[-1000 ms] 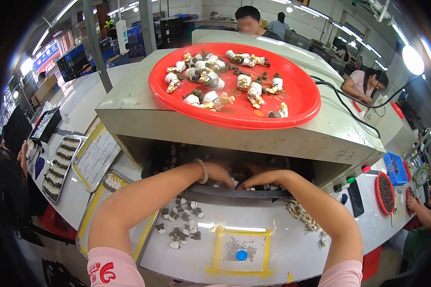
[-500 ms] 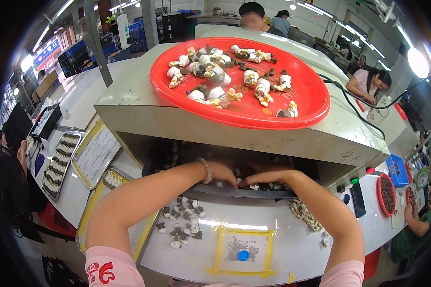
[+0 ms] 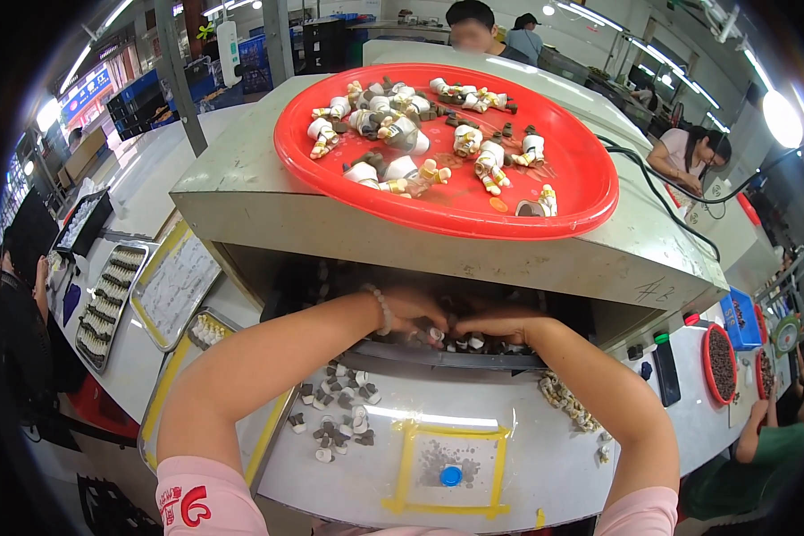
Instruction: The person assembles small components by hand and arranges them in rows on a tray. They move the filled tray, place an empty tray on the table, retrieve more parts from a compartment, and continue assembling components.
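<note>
Both my hands reach into the low opening of a beige metal cabinet (image 3: 348,219). A dark tray (image 3: 456,359) there holds many small dark-and-white figurine parts (image 3: 476,340). My left hand (image 3: 409,313), with a beaded bracelet at the wrist, has its fingers curled around some of these parts near the tray's front edge. Just to its right, my right hand (image 3: 502,325) bends over the same pile, its fingertips among the parts and partly lost in shadow. Deeper in the cabinet the tray's contents are too dark to make out.
A red round tray (image 3: 527,98) of figurines sits on the cabinet. On the white table lie loose dark-and-white parts (image 3: 330,435), yellowish pieces (image 3: 567,402), and a blue cap (image 3: 451,475) inside a yellow tape square. Metal trays (image 3: 174,286) stand left; co-workers sit on both sides.
My hands have shifted slightly within the tray, and more of the parts show between and below them. At the right, the co-worker in green has leaned further into view.
</note>
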A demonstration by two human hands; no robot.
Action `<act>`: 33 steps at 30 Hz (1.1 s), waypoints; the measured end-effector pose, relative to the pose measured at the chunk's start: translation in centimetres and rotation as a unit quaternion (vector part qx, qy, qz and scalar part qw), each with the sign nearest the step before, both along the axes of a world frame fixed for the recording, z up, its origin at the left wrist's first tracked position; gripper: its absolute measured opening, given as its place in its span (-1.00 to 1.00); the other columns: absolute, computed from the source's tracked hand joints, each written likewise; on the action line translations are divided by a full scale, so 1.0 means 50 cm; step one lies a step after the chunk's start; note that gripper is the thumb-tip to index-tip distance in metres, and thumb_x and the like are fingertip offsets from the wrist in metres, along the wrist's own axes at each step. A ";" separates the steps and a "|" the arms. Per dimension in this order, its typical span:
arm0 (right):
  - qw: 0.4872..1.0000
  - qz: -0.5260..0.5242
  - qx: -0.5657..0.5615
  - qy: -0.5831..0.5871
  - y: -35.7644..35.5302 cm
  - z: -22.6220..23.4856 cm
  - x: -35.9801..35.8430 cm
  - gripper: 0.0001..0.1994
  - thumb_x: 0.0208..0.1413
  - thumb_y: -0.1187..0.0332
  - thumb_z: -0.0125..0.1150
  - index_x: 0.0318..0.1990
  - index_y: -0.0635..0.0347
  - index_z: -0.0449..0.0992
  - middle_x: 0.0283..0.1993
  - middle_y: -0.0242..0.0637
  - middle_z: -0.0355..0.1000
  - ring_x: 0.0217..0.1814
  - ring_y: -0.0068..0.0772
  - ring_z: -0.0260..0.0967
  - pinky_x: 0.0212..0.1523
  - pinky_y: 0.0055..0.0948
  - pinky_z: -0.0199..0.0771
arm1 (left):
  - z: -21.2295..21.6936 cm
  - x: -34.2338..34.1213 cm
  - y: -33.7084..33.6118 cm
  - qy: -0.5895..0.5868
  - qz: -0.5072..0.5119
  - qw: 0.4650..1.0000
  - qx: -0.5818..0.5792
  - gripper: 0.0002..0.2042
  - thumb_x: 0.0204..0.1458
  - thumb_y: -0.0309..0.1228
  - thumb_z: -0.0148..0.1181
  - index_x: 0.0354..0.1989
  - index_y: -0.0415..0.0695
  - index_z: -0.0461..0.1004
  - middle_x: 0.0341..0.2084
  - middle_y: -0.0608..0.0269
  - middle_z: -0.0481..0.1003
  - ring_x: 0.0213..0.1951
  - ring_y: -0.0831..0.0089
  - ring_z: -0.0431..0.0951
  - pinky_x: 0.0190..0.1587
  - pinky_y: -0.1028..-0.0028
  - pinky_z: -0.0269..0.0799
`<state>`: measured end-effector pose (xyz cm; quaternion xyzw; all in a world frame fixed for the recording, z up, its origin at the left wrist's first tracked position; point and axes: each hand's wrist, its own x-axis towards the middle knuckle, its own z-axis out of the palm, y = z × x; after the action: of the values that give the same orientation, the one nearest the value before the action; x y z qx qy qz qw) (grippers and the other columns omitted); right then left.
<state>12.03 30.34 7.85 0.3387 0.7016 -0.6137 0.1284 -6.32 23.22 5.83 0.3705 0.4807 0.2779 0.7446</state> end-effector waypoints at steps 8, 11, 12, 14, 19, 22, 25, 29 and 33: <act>0.995 -0.082 0.003 0.047 0.000 0.010 0.004 -0.51 -0.05 0.16 0.25 0.08 -0.05 0.33 -0.20 -0.46 0.33 -0.13 -0.58 0.23 -0.32 -0.46 0.41 | 0.030 -0.002 -0.022 0.000 0.078 0.994 0.077 -0.63 -0.07 -0.58 0.28 -0.04 -0.12 0.38 -0.25 0.18 0.53 -0.24 0.32 0.59 -0.29 0.45 0.54; 0.995 -0.087 0.005 0.039 -0.005 0.044 0.006 -0.56 0.00 0.18 0.23 0.06 -0.04 0.37 -0.13 -0.45 0.35 -0.10 -0.57 0.25 -0.29 -0.45 0.42 | 0.046 -0.011 -0.038 -0.010 0.091 0.992 0.086 -0.59 -0.06 -0.57 0.29 0.00 -0.16 0.35 -0.24 0.15 0.52 -0.23 0.32 0.59 -0.27 0.45 0.54; 0.996 -0.088 -0.002 0.030 -0.009 0.056 0.008 -0.58 0.02 0.22 0.22 0.07 -0.01 0.38 -0.06 -0.43 0.36 -0.07 -0.58 0.26 -0.29 -0.44 0.42 | 0.056 -0.012 -0.043 -0.022 0.090 0.993 0.075 -0.55 -0.06 -0.57 0.29 0.04 -0.19 0.32 -0.23 0.14 0.51 -0.24 0.33 0.59 -0.26 0.44 0.54; 0.994 -0.099 0.001 0.042 -0.014 0.050 0.012 -0.62 0.03 0.19 0.22 0.03 -0.03 0.42 -0.06 -0.43 0.38 -0.07 -0.56 0.27 -0.29 -0.45 0.42 | 0.073 -0.002 -0.058 -0.037 0.105 0.990 0.086 -0.47 -0.09 -0.59 0.30 0.09 -0.24 0.25 -0.23 0.11 0.50 -0.25 0.33 0.59 -0.30 0.46 0.55; 0.983 -0.160 0.044 0.085 -0.087 0.095 0.014 -0.42 -0.02 0.16 0.23 0.18 0.06 0.27 -0.21 -0.43 0.38 -0.15 -0.55 0.30 -0.27 -0.43 0.44 | 0.118 0.013 -0.114 0.021 0.136 0.977 0.165 -0.34 -0.15 -0.62 0.32 0.18 -0.28 0.15 -0.22 0.13 0.47 -0.30 0.38 0.57 -0.36 0.48 0.57; 0.984 -0.128 0.073 0.096 -0.130 0.121 0.020 -0.33 -0.03 0.29 0.20 0.28 0.10 0.11 -0.11 -0.31 0.37 -0.15 -0.49 0.33 -0.30 -0.40 0.47 | 0.139 0.026 -0.158 -0.004 0.144 0.972 0.185 -0.33 -0.14 -0.61 0.31 0.19 -0.30 0.12 -0.20 0.14 0.44 -0.32 0.41 0.56 -0.34 0.46 0.58; 0.986 -0.096 0.094 0.103 -0.204 0.164 0.033 -0.34 -0.05 0.30 0.19 0.26 0.14 0.13 -0.15 -0.28 0.38 -0.20 -0.49 0.35 -0.35 -0.41 0.48 | 0.175 0.041 -0.244 0.000 0.170 0.972 0.162 -0.34 -0.11 -0.60 0.31 0.20 -0.25 0.13 -0.18 0.14 0.43 -0.31 0.42 0.56 -0.34 0.47 0.59; 0.991 -0.037 0.049 0.116 -0.278 0.112 0.008 -0.36 -0.03 0.27 0.21 0.22 0.21 0.14 -0.22 -0.23 0.39 -0.27 -0.52 0.36 -0.43 -0.48 0.48 | 0.130 0.022 -0.354 -0.043 0.203 0.973 0.101 -0.39 -0.07 -0.63 0.30 0.17 -0.15 0.17 -0.20 0.15 0.44 -0.27 0.39 0.58 -0.34 0.46 0.60; 0.997 -0.007 -0.018 0.072 -0.319 0.014 -0.029 -0.42 0.02 0.28 0.21 0.21 0.10 0.16 -0.22 -0.31 0.35 -0.27 -0.53 0.33 -0.41 -0.50 0.46 | 0.042 0.007 -0.417 -0.031 0.242 0.969 0.035 -0.38 -0.08 -0.64 0.29 0.18 -0.13 0.17 -0.21 0.15 0.45 -0.28 0.40 0.58 -0.33 0.45 0.61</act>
<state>10.59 14.37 8.57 0.2963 0.6954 -0.6498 0.0792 -5.97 2.36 7.94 0.2600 0.5227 0.4779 0.6563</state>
